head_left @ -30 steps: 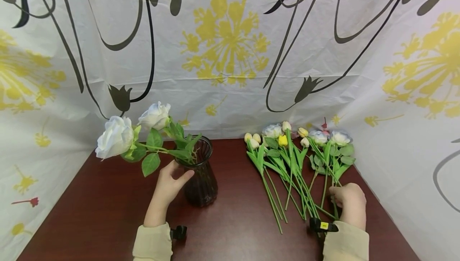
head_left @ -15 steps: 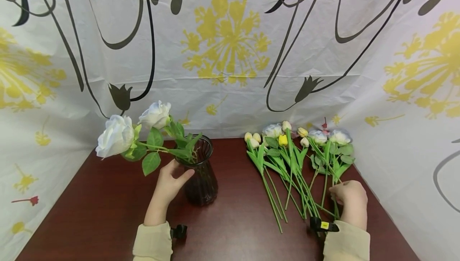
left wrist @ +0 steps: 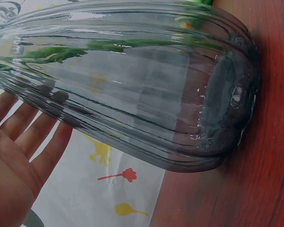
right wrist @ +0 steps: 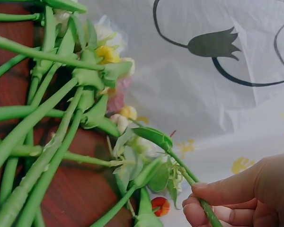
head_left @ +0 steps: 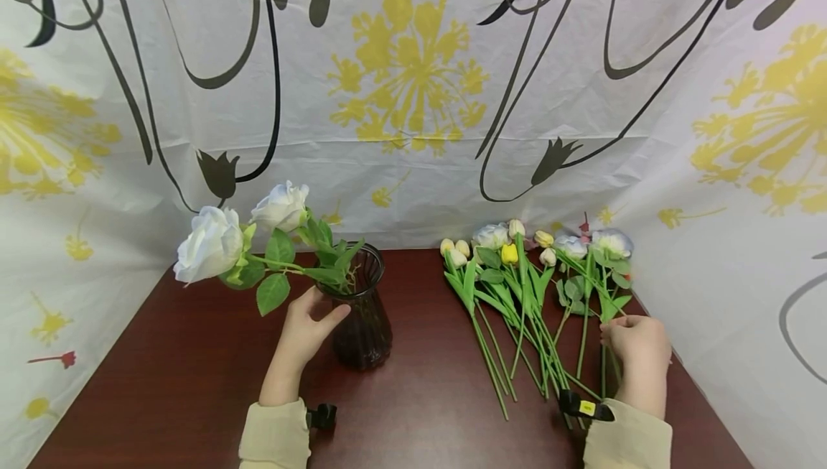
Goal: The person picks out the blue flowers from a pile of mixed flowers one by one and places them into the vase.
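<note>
My left hand (head_left: 306,327) holds the neck of a dark, ribbed glass vase (head_left: 363,336), thumb on the near side and fingers along the far side. The vase stands upright on the table. Two pale blue-white roses (head_left: 208,245) lean out of it to the left, their stem ends inside the glass. At the right, my right hand (head_left: 639,350) pinches a green flower stem (right wrist: 183,168) between thumb and fingers. Which bloom tops this stem is hard to tell among the leaves. A blue-white rose (head_left: 612,243) lies just beyond that hand.
Beside the right hand lies a loose pile of flowers: white tulips (head_left: 457,257), a yellow tulip (head_left: 509,253) and more blue-white roses, their stems crossing. An orange-red bloom (right wrist: 160,206) shows low in the pile. The dark red table (head_left: 426,390) meets a patterned white cloth (head_left: 413,196) behind.
My right hand has moved slightly right and away from me, shifting the stem and leaves it pinches. An orange-red bloom now shows beside the rightmost rose. Left hand and vase stay still.
</note>
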{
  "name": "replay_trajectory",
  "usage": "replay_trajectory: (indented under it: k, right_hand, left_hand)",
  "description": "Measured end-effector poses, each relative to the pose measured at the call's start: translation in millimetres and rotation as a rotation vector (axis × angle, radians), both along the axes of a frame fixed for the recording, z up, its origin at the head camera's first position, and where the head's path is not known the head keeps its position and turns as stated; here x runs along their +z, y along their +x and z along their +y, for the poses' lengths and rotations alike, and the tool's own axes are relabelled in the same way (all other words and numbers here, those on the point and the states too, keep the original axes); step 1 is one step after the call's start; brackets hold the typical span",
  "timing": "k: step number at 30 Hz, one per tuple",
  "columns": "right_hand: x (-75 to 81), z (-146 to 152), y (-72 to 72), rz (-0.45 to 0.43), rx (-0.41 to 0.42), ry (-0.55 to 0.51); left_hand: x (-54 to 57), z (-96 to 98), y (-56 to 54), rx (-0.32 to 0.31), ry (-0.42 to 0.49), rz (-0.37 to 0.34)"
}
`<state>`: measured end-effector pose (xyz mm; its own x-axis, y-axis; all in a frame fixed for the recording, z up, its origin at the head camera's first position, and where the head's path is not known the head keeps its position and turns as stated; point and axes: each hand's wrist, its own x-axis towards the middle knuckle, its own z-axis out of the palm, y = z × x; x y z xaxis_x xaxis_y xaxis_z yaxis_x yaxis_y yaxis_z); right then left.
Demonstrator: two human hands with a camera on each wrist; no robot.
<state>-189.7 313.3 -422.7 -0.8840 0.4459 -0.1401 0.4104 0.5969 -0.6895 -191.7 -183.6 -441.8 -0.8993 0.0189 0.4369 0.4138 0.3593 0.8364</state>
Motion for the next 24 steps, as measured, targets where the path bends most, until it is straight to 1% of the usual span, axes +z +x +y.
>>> replay_trajectory:
  k: [4,9,13,19,21,24]
  right_hand:
    - [5.8,-1,1.7,0.014,-0.001,0.021]
    - [12.2,-3,6.0,0.046,-0.032,0.035]
    - [17.2,-6,7.2,0.072,-0.057,0.0]
    - [21.0,-8,8.1,0.076,-0.082,-0.086]
    - [22.7,-9,8.7,0.083,-0.089,-0.109]
    - [26.7,-11,10.3,0.108,-0.087,-0.125]
  left_hand:
    - [0.0,-0.1,-0.5,0.001,0.003,-0.008]
    - [0.4,-0.1,-0.1,0.0,-0.001,-0.006]
    - [-0.5,-0.5,-0.3,0.0,-0.002,0.003]
    - [-0.6,-0.4,-0.4,0.008,-0.017,0.0]
    - [8.2,2.4,4.2,0.009,-0.019,-0.019]
    - [9.0,2.5,4.6,0.003,-0.014,-0.02]
